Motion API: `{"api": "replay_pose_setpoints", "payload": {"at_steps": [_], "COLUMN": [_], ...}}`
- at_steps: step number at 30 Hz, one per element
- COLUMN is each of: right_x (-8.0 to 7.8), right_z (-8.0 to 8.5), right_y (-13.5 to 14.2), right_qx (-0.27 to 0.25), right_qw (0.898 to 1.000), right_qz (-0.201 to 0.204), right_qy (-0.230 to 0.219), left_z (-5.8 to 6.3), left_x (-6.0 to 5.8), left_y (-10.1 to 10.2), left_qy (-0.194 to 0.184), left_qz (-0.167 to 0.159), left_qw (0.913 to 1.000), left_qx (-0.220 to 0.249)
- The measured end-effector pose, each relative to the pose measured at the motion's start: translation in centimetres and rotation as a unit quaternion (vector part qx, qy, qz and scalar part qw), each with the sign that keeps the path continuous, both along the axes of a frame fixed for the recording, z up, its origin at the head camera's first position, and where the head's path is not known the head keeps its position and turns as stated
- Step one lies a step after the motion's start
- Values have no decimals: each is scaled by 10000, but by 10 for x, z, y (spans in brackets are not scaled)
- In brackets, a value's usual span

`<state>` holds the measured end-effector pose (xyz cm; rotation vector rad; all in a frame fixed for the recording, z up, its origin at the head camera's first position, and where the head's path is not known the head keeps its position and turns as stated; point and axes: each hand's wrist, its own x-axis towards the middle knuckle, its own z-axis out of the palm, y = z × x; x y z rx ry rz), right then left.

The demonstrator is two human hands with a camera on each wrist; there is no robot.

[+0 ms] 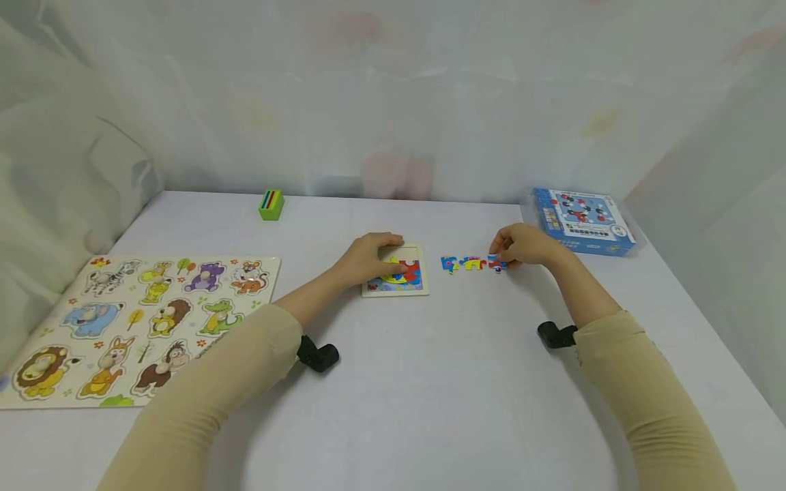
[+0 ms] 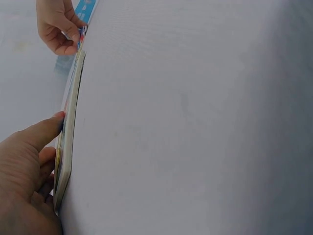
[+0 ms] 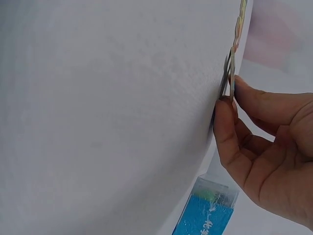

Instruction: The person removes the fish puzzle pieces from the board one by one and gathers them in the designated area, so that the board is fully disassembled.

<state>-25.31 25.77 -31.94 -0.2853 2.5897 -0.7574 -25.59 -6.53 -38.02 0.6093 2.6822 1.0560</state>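
Observation:
A small framed jigsaw puzzle [image 1: 396,294], partly filled with blue, red and yellow pieces, lies flat on the white table. My left hand [image 1: 367,259] holds it at its left side, thumb over the pieces and the other fingers by the edge, as the left wrist view also shows. To the right, my right hand [image 1: 522,244] pinches a blue and red jigsaw piece [image 1: 496,263] between thumb and fingers. In the right wrist view that piece [image 3: 232,73] is tilted, one edge raised off the table. Two loose pieces, one blue [image 1: 449,264] and one yellow [image 1: 471,263], lie between the hands.
A large animal peg board [image 1: 138,327] covers the left of the table, partly under my left forearm. A green block with coloured stripes [image 1: 271,205] stands at the back left. At the back right is a blue box [image 1: 586,221], close beyond my right hand.

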Motion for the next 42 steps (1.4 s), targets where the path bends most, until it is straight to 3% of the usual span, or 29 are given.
{"api": "replay_pose_setpoints", "payload": {"at_steps": [19, 29, 42], "right_x": [-2, 0, 9], "right_z": [-2, 4, 11], "right_y": [-4, -28, -75], "right_qx": [70, 294, -117], "right_qw": [9998, 9968, 9929], "right_qz": [-56, -121, 267], "right_qy": [186, 728, 1152], "left_z": [0, 7, 15], "left_x": [-1, -2, 6], "left_y": [0, -11, -42], "left_qy": [12, -120, -189], "left_qz": [-38, -106, -316], "left_qw": [10000, 9998, 9989], "left_qx": [-18, -73, -290]}}
